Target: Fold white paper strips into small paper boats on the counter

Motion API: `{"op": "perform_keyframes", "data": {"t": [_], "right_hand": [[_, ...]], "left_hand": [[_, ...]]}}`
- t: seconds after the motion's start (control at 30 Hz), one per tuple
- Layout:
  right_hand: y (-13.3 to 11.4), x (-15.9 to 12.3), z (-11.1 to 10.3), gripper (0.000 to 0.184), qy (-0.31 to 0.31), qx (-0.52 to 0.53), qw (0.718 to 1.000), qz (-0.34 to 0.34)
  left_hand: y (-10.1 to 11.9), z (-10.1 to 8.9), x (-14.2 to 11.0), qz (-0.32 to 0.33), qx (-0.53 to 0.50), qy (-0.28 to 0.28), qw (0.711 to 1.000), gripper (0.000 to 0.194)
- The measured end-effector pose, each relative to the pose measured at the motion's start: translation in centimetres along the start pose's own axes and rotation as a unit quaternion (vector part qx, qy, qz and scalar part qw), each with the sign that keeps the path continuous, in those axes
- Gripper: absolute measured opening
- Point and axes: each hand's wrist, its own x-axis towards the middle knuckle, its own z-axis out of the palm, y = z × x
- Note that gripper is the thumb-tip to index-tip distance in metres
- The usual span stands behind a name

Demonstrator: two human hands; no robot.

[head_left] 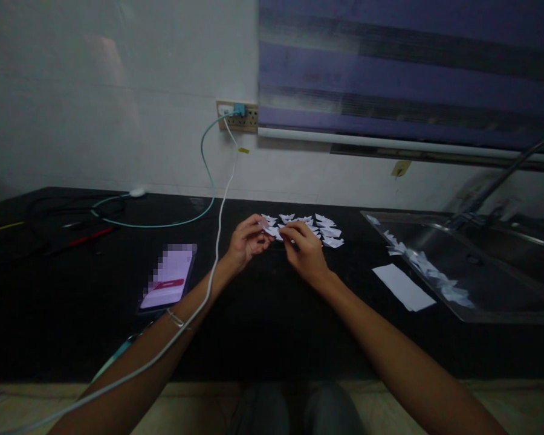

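Note:
My left hand and my right hand meet over the black counter, both pinched on one small folded white paper piece held between them. Just behind my fingers lie several similar small folded white paper pieces in a loose cluster. A thin bracelet circles my left forearm.
A lit phone lies to the left. A white cable and a teal cable run from the wall socket. A white paper sheet lies right. A steel sink holds paper scraps. Wires lie far left.

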Motion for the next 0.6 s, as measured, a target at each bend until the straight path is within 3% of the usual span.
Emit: {"op": "perform_keyframes", "data": {"t": [0.23, 0.6], "right_hand": [[-0.69, 0.43, -0.22, 0.014, -0.025, 0.061, 0.994, 0.083], [-0.03, 0.68, 0.29, 0.01, 0.027, 0.169, 0.958, 0.231]], "left_hand": [[-0.27, -0.78, 0.51, -0.009, 0.078, -0.019, 0.997, 0.02], [-0.83, -0.97, 0.68, -0.003, 0.157, -0.045, 0.987, 0.019]]}}
